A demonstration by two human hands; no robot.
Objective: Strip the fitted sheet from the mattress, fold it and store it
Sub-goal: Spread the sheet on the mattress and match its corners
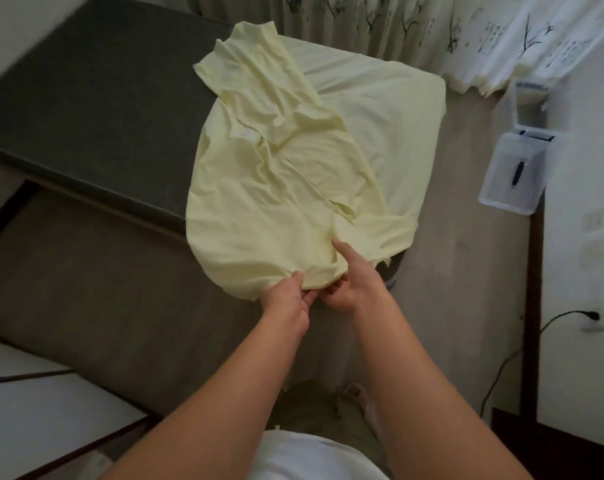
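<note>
Here: one dark grey mattress [96, 109], its far-right corner covered by sheet. One pale yellow fitted sheet [259, 209], doubled back over itself, near edge hanging off mattress side. One branch-print curtain [362, 22]. One clear plastic box [501, 161] on floor, right. Two hands at sheet hem: left hand [290, 301] pinches it, thumb on top; right hand [350, 284] just beside, grips it, forefinger straight. One black cable [501, 368].

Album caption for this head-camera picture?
The left hand and right hand hold the near edge of the fitted sheet, half off the mattress.
</note>
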